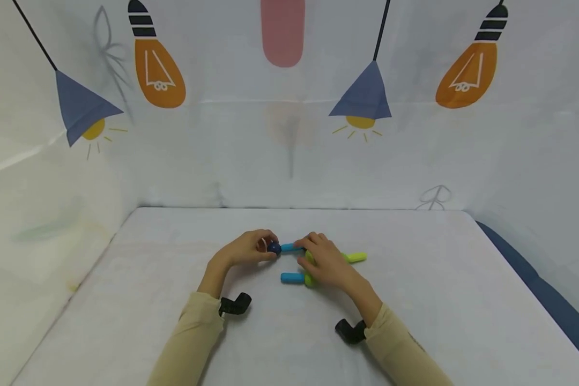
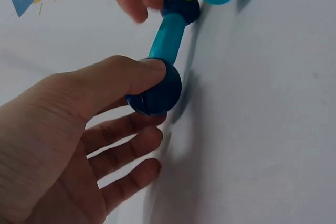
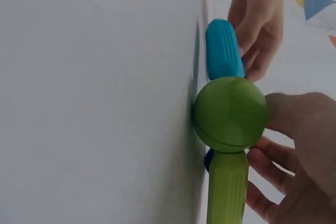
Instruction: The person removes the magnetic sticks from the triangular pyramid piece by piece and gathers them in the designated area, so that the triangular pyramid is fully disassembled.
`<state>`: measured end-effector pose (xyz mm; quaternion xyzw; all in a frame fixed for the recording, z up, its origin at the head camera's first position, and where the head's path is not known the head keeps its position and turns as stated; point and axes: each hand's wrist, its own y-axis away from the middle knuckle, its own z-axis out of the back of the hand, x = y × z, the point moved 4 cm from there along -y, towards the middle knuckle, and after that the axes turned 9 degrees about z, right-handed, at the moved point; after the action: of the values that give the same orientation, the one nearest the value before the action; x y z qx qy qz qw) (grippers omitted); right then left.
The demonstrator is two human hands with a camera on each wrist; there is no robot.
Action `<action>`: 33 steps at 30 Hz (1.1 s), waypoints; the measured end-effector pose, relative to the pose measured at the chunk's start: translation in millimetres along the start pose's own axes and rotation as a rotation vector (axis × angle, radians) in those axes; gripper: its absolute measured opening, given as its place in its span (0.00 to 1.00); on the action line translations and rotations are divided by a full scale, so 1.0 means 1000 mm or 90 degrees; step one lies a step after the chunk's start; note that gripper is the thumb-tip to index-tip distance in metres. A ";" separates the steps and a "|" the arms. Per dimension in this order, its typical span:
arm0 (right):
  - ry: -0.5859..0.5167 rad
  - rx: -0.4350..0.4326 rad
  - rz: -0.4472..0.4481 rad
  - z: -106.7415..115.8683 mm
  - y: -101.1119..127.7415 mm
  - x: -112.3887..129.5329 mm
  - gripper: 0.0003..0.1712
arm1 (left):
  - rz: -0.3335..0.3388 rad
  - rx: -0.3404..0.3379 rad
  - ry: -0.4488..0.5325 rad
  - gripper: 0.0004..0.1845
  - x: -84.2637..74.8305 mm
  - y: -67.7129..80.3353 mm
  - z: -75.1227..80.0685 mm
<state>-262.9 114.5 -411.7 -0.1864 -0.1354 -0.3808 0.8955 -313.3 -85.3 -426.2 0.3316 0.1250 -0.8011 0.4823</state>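
My left hand [image 1: 257,249] pinches a dark blue ball [image 1: 273,247] on the white table, thumb on top of the ball [image 2: 157,90]. A cyan stick [image 2: 167,38] runs from it to a second dark blue ball [image 2: 181,6]. My right hand [image 1: 324,261] lies over the other end of this joined piece, its thumb [image 3: 302,121] against a green ball [image 3: 229,114] and its fingers curled below. A green stick [image 3: 227,187] is joined to that ball. Another cyan stick [image 1: 292,277] and a yellow-green stick [image 1: 355,258] jut out from under the right hand.
The white table [image 1: 415,300] is walled by a cloth backdrop [image 1: 289,155] printed with lamps and bulbs at the back and both sides. A dark blue edge [image 1: 550,300] runs along the table's right side. Black wrist cameras [image 1: 235,304] sit on both forearms.
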 end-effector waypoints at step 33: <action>-0.078 0.088 0.025 0.008 0.023 -0.008 0.11 | 0.066 -0.126 0.004 0.21 -0.004 -0.057 0.015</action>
<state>-252.9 137.9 -412.8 -0.1500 -0.2121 -0.3405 0.9036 -367.2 -61.3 -419.6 0.2909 0.1880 -0.7577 0.5531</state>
